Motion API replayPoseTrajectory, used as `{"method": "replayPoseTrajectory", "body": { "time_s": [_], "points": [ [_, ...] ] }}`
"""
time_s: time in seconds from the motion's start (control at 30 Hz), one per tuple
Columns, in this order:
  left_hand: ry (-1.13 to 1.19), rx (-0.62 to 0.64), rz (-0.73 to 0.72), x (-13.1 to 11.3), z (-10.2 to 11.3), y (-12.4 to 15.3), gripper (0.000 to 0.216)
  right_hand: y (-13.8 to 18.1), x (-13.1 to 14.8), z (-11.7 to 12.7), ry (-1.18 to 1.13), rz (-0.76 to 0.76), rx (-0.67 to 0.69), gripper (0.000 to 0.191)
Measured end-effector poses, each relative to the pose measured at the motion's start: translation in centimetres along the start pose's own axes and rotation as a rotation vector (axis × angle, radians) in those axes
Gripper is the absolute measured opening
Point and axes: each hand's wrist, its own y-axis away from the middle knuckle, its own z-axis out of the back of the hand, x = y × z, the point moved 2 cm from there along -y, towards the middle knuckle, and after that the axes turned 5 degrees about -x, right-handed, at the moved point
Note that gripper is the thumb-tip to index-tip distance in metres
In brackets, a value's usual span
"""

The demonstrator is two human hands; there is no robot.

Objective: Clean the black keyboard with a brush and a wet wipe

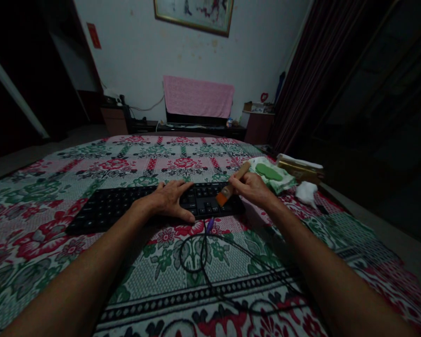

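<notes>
A black computer keyboard (pixel 115 204) lies across the patterned cloth. My left hand (pixel 170 200) rests over its middle, fingers spread toward the far edge and thumb by the near edge. In my right hand (pixel 250 186) is a flat paintbrush with a wooden handle (pixel 243 171), gripped near its metal collar. The orange-brown bristles (pixel 222 198) point down at the keys on the keyboard's right part; whether they touch is unclear. The keyboard's black cable (pixel 192 236) lies looped in front, with a purple connector (pixel 210 225) beside it.
Right of the keyboard lie a green and white packet (pixel 272 174), a gold-coloured box (pixel 298 169) and a crumpled white tissue (pixel 306 193). The floral cloth (pixel 154 164) covers the surface. Beyond it, a pink towel (pixel 198 97) hangs by the wall, and a dark curtain (pixel 310 65) hangs right.
</notes>
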Motion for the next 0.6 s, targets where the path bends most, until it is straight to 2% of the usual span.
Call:
{"method": "replayPoseTrajectory", "body": {
  "time_s": [0.1,0.23,0.43,0.6],
  "points": [
    [-0.006,-0.001,0.003,-0.1,0.0,0.1,0.118,0.1,-0.2,0.8,0.144,-0.039,-0.046,0.032],
    [-0.033,-0.013,-0.005,-0.1,-0.1,-0.1,0.120,0.4,0.5,0.9,0.126,-0.040,-0.155,0.033],
    [-0.043,-0.033,-0.031,-0.8,-0.2,-0.3,0.118,1.1,2.1,-0.7,0.139,0.103,-0.120,0.036],
    [-0.029,-0.022,-0.034,-1.0,-0.3,-0.3,0.117,1.0,2.2,-0.7,0.224,0.108,-0.144,0.035]
  ]
}}
